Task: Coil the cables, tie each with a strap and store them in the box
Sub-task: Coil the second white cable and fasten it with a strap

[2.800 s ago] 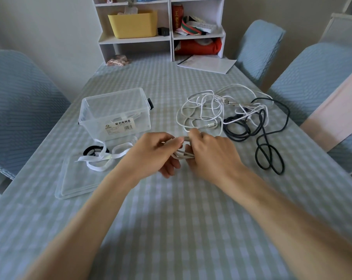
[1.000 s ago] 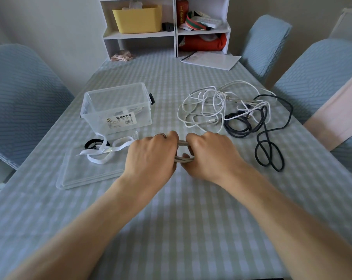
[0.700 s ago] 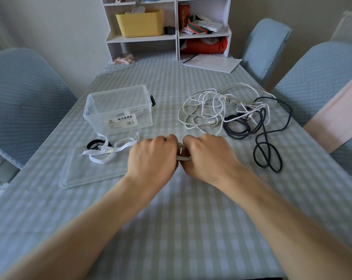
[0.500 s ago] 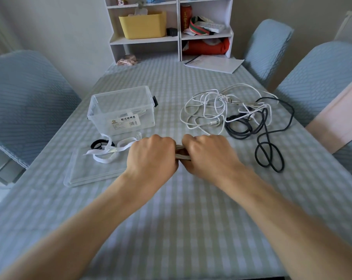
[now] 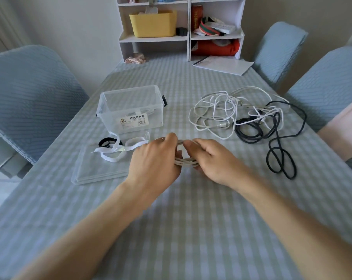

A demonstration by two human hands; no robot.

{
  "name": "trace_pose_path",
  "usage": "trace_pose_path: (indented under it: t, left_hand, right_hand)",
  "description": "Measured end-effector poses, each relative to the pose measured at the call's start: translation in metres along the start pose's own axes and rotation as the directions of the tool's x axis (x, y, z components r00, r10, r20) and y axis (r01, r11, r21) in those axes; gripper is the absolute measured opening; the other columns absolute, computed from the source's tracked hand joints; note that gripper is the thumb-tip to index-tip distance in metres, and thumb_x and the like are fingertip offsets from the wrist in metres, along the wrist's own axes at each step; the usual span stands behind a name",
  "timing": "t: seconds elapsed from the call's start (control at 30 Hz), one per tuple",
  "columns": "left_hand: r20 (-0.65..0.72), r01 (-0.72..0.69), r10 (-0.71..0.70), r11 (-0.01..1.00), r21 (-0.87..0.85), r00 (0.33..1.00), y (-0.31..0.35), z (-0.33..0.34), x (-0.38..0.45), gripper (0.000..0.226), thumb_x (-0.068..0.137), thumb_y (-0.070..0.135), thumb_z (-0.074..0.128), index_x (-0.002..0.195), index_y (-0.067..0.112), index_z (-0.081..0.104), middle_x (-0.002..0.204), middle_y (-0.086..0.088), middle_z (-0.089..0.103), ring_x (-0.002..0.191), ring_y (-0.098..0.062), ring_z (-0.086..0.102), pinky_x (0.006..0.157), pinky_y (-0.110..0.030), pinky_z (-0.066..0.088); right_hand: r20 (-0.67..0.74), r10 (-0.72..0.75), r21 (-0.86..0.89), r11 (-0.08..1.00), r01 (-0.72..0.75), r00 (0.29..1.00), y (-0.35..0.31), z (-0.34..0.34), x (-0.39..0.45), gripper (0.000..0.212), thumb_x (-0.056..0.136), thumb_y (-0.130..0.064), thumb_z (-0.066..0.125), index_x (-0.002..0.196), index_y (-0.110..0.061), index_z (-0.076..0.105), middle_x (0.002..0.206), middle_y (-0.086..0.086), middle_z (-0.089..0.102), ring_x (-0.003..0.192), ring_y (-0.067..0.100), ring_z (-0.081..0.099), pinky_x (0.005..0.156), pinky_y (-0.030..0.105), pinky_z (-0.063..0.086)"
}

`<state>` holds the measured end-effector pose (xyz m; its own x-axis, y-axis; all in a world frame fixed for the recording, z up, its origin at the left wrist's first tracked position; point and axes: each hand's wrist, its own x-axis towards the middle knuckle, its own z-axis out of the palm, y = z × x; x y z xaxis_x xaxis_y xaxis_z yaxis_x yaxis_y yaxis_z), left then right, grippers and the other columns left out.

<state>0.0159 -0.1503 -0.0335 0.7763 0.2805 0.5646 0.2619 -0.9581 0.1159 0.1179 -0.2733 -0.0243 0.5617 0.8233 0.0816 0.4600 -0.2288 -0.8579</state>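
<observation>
Head view: two hands, left [image 5: 153,158] and right [image 5: 208,158], each grip one coiled cable [image 5: 186,161].

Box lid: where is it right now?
In the head view the clear lid lies flat on the table's left side, just in front of the open storage box, with the white straps lying across its far edge.

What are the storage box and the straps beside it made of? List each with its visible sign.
Storage box: clear, glossy rigid plastic, apparently; the tablecloth shows through its walls.
White straps: flat, limp, matte bands, probably woven fabric or elastic; the weave is too small to tell.
Black strap: matte loop, possibly hook-and-loop.
</observation>
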Motion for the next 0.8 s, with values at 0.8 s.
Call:
trace_pose_path:
  t: [0.8]
  left_hand:
    - [0.675,0.610,-0.149,-0.323,-0.724,0.723,-0.011,-0.023,0.018,0.033,0.090,0.018,0.055,0.057,0.019,0.053,0.061,-0.002,0.033,0.045,-0.011,0.041,0.078,-0.037,0.040]
  right_hand:
    - [0.376,0.070,0.751,0.560,-0.349,0.924,0.003,-0.023,-0.007,0.016,0.092,-0.024,0.053,0.083,-0.015,0.063,0.048,-0.009,0.023,0.033,0.002,0.020,0.034,0.016,0.023]
